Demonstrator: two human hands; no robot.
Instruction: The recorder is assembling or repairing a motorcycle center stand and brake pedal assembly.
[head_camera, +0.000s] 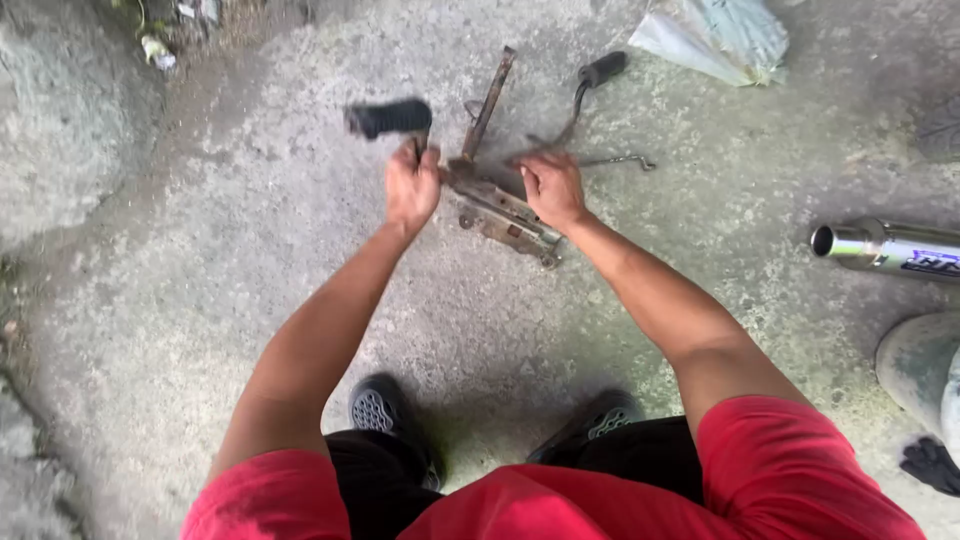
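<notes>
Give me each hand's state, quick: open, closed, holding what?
Left hand: closed around the stem under the black rubber footpeg.
Right hand: closed on the rusty metal bracket.

Rusty footrest bracket (500, 208) on concrete floor (200, 300), gripped by left hand (412, 185) and right hand (551, 188); chrome exhaust pipe (885, 247) well apart.

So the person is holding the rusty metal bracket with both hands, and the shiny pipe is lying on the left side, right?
Not quite. Both hands, left and right, do hold the rusty metal bracket, but the head view shows the shiny pipe lying on the right side.
</notes>
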